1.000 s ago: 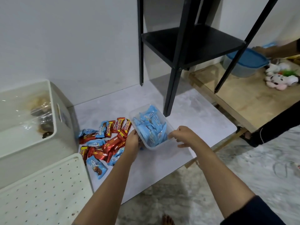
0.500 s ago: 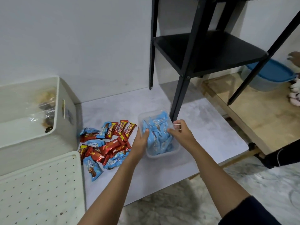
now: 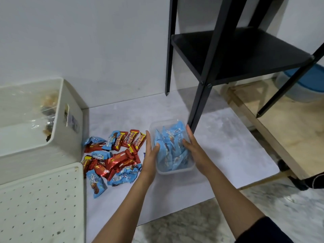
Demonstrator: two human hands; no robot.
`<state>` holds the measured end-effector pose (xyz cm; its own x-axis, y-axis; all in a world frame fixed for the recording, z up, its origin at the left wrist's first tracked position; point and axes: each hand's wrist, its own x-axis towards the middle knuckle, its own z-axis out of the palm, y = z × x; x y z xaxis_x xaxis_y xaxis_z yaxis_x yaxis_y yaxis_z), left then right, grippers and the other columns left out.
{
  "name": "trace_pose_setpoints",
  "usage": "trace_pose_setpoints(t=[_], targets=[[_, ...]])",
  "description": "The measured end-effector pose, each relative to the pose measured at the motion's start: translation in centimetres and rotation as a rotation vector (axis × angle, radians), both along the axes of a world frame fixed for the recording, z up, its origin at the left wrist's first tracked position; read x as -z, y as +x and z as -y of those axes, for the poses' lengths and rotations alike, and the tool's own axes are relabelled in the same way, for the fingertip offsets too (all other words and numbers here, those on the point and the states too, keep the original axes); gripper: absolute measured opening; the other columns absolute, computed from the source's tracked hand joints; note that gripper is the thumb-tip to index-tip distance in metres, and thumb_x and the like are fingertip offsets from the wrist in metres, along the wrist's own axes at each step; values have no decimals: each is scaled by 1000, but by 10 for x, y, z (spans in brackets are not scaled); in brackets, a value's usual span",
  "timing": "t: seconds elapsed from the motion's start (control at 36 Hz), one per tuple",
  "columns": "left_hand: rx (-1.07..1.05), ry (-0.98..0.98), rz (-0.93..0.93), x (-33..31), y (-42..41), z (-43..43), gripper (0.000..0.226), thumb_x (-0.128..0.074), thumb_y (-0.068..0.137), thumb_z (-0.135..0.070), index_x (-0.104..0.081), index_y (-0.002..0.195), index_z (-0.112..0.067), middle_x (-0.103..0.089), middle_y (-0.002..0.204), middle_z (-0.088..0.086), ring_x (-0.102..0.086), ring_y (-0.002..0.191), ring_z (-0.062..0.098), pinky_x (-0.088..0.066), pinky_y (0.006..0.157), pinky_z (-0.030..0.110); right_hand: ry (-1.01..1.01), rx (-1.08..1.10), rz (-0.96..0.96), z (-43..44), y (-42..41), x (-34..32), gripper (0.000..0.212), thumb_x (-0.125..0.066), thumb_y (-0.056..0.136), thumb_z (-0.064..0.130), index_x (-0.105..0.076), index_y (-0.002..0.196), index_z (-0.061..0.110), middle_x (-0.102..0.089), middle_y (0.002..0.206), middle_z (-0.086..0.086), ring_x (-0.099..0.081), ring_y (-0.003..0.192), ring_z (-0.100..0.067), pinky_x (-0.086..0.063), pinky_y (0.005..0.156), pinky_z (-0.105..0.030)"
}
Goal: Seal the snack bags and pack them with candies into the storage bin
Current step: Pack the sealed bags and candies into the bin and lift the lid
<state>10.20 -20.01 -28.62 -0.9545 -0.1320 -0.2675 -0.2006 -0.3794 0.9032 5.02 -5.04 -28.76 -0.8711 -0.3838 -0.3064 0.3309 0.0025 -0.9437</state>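
Tub (image 3: 175,170) of blue candy packets (image 3: 171,151) at frame centre on white mat (image 3: 228,146). Loose candies (image 3: 112,155) at its 9 o'clock, storage bin (image 3: 73,141) beyond, toward 10. Left hand (image 3: 150,153) and right hand (image 3: 194,151) lie flat against the long walls, fingers straight, thumbs over the rim on the packets. Likely light, thin, flexy and slick; best lifted by both long sides.

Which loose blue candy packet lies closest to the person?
The blue candy packet at the near-left corner of the pile, beside the white perforated lid. It sticks out toward the person; the other blue ones lie farther back.
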Motion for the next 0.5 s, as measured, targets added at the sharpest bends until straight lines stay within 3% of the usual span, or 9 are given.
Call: trace_pose_setpoints(t=[0.11,0.22,0.31,0.42,0.44,0.5], targets=[[-2,8,21,-4,0,1,73,-54,84,-28,-15,142,-45,-38,147,1,-49,126,27,-44,102,47,-21,34,8,3,1,-1,59,-45,98,26,-16,147,41,-40,143,9,-54,113,0,-53,81,-17],[-26,-19,6,-17,6,8,61,-42,97,-15,-16,144,-43,-38,147,-2,-47,128,23,-40,106,48,-52,62,-13,10,9,-10,59,-45,98,23,-18,147,39,-46,135,10,-58,107,0,-53,76,-17],[-20,-48,-40,-43,9,19,58,-39,98,-16,-16,143,-46,-48,132,-17,-55,118,15,-46,99,48,-66,92,-44,24,9,-30,59,-46,98,18,-21,147,38,-49,135,9,-61,107,-4,-54,78,-18],[-108,-79,-114,-88,5,50,58,-41,97,-12,-23,138,-50,-41,145,-1,-47,129,24,-37,108,51,-102,96,-155,57,1,-83,57,-47,98,17,-25,146,38,-42,144,13,-55,116,-2,-49,90,-17],[-124,-100,-144,-101,4,60,59,-40,97,-11,-23,137,-50,-40,146,-2,-45,130,21,-37,109,48,-106,79,-193,68,-2,-98,57,-47,98,18,-25,146,40,-40,145,13,-53,119,-3,-48,90,-18],[-146,-132,-212,-135,5,83,60,-36,98,-8,-17,144,-42,-42,138,-9,-47,122,10,-47,98,26,-122,50,-256,94,-7,-130,57,-48,98,20,-24,146,41,-36,148,12,-49,123,-5,-45,94,-20]])
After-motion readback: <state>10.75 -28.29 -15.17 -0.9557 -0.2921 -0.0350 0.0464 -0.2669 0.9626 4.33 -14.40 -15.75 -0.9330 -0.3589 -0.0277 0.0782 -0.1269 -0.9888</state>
